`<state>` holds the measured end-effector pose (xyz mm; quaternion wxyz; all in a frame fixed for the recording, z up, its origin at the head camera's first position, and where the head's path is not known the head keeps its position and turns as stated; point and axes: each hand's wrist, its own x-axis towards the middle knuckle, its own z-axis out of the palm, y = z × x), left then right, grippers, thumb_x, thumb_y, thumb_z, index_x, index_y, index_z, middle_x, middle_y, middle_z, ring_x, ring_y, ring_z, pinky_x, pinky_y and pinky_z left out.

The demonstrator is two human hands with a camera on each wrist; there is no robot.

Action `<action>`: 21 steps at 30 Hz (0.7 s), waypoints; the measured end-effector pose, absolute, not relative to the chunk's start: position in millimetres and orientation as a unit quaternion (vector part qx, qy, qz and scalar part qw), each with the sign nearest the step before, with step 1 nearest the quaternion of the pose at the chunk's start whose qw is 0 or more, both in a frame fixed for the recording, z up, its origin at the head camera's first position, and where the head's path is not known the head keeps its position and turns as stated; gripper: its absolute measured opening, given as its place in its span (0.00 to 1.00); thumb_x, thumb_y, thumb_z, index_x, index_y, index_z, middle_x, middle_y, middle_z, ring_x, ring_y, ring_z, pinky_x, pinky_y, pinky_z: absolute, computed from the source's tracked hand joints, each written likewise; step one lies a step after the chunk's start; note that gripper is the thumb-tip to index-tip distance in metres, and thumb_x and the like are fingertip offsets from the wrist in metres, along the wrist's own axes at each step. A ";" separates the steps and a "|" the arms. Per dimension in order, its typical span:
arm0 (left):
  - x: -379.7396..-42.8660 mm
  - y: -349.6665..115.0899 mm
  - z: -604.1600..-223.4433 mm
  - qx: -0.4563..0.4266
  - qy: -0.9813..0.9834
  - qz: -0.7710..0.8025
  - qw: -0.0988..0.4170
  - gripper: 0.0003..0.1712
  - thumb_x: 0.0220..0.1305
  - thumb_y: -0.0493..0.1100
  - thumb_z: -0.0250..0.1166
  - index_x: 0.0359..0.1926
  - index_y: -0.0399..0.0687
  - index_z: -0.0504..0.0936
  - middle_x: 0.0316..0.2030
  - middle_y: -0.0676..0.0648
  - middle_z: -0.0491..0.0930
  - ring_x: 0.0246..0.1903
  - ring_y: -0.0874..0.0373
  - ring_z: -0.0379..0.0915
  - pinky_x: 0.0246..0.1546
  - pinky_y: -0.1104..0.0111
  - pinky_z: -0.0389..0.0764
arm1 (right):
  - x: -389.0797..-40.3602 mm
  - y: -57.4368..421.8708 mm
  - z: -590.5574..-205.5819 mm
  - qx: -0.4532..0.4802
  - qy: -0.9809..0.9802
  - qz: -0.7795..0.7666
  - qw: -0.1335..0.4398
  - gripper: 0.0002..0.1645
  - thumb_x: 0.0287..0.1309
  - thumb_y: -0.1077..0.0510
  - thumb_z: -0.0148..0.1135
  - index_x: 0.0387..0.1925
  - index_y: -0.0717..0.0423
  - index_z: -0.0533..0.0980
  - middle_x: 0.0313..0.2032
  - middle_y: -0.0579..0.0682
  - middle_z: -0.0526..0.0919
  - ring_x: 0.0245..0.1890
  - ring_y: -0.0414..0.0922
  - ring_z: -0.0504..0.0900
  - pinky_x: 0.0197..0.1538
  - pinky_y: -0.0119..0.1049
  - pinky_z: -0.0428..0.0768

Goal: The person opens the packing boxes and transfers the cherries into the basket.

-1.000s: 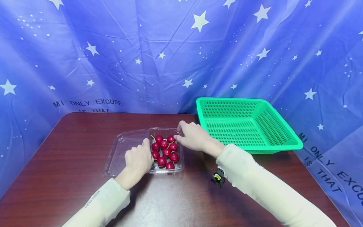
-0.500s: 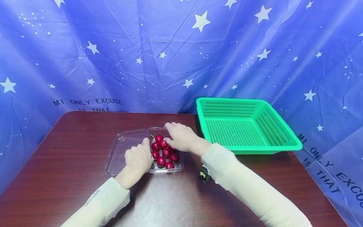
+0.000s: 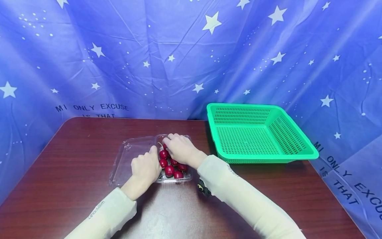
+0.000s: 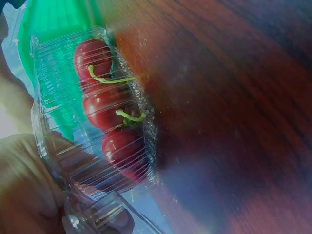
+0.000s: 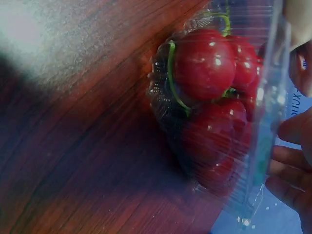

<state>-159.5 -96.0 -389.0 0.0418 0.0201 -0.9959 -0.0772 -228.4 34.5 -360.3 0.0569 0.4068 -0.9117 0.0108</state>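
Observation:
In the head view, a clear plastic clamshell box [image 3: 171,181] full of red cherries [image 3: 169,171] stands on the table, its lid [image 3: 131,154] folded out flat to the left. My left hand [image 3: 145,167] grips the box's left side by the hinge. My right hand [image 3: 180,148] is over the box, fingers reaching down among the cherries and covering the right ones. The left wrist view shows cherries with green stems [image 4: 105,105] through the ribbed wall. Loosely bent right fingers [image 5: 290,161] appear beyond the box rim in the right wrist view.
A green plastic basket [image 3: 253,156] with slotted walls stands at the back right, with nothing in it. The dark red wooden table [image 3: 83,156] reaches back to a blue star-printed curtain [image 3: 167,83].
My right hand has moved left and slightly down, from the box's right edge to over the cherries. My left hand, the box and the basket have stayed in place.

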 end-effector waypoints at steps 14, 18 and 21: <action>-159.1 -93.8 -391.6 0.023 -0.995 -0.086 0.050 0.14 0.56 0.43 0.60 0.36 0.38 0.68 0.26 0.32 0.85 0.25 0.36 0.81 0.20 0.49 0.79 | -227.5 22.8 -379.7 0.408 -0.909 -0.072 0.054 0.17 0.55 0.61 0.63 0.48 0.50 0.80 0.42 0.54 0.82 0.40 0.50 0.81 0.49 0.42 0.82; -158.9 -94.1 -391.1 0.023 -0.995 -0.085 0.054 0.14 0.55 0.43 0.61 0.36 0.38 0.68 0.25 0.32 0.85 0.24 0.36 0.81 0.20 0.49 0.79 | -227.9 20.5 -382.1 0.405 -0.909 -0.075 0.064 0.16 0.56 0.61 0.62 0.48 0.50 0.80 0.42 0.54 0.81 0.40 0.51 0.81 0.47 0.43 0.83; -158.9 -94.7 -390.3 0.022 -0.995 -0.083 0.054 0.15 0.55 0.43 0.61 0.36 0.38 0.68 0.25 0.32 0.85 0.24 0.36 0.81 0.19 0.49 0.79 | -228.0 19.8 -383.4 0.397 -0.913 -0.077 0.060 0.15 0.56 0.60 0.63 0.47 0.50 0.80 0.42 0.55 0.80 0.39 0.51 0.81 0.44 0.43 0.84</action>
